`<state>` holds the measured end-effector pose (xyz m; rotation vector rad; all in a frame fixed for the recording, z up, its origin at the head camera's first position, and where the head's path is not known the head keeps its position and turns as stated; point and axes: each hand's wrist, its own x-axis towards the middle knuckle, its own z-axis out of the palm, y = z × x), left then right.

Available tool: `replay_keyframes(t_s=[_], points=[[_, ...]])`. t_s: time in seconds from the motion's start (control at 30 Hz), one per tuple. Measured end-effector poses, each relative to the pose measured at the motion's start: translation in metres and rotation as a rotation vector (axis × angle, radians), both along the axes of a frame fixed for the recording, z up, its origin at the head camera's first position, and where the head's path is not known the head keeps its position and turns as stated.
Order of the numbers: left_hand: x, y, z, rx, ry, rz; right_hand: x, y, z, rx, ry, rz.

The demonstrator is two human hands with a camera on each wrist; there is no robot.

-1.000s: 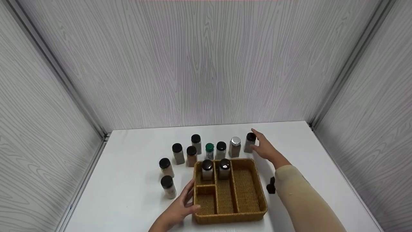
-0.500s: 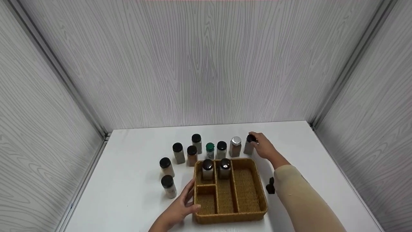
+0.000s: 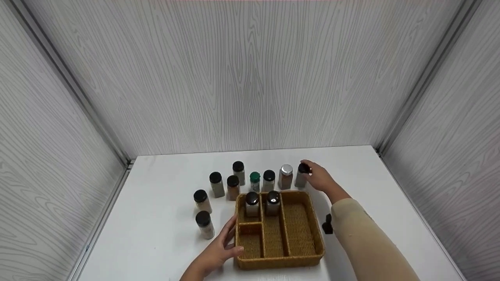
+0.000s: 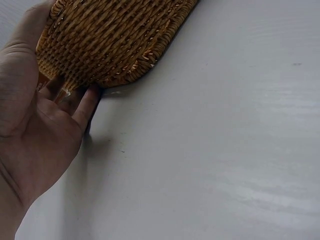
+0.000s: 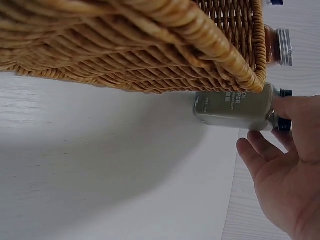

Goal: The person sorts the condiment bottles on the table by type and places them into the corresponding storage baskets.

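My right hand [image 3: 319,178] grips the black cap of a square glass pepper jar [image 3: 301,181], which stands at the right end of the back row. In the right wrist view the jar's grey-brown contents and label [image 5: 235,101] show, partly behind the basket, with the thumb at the cap. A woven basket [image 3: 279,264] with divided compartments sits at the front. My left hand [image 3: 216,251] holds its left side, thumb at the rim; the left wrist view shows fingertips [image 4: 89,102] against the lower weave. Two dark-capped jars, a left one [image 3: 252,206] and a right one [image 3: 272,205], stand inside it.
A silver-capped jar [image 3: 286,180], a green-capped one [image 3: 254,182] and a black-capped one [image 3: 268,182] line the basket's back. Several more black-capped jars [image 3: 216,187] stand to the left. A small black object [image 3: 327,225] lies right of the basket, by my sleeve. Grey panels surround the white table.
My right hand has gone from reaching beside the pepper jar with fingers stretched to gripping its cap. The jar has shifted slightly left. My left hand and the basket stay put.
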<state>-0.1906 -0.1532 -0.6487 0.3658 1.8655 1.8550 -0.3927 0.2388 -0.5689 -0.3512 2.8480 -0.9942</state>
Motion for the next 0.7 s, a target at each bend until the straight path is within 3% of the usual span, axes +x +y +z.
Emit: replay_keyframes(t_s=[0.27,0.7], points=[[0.0,-0.001,0.001,0.009,0.017,0.012,0.001,-0.001,0.0,0.024,0.009,-0.011],[0.003,0.0,0.005,0.004,0.013,0.003,0.003,0.011,-0.006,-0.111,-0.069,0.007]])
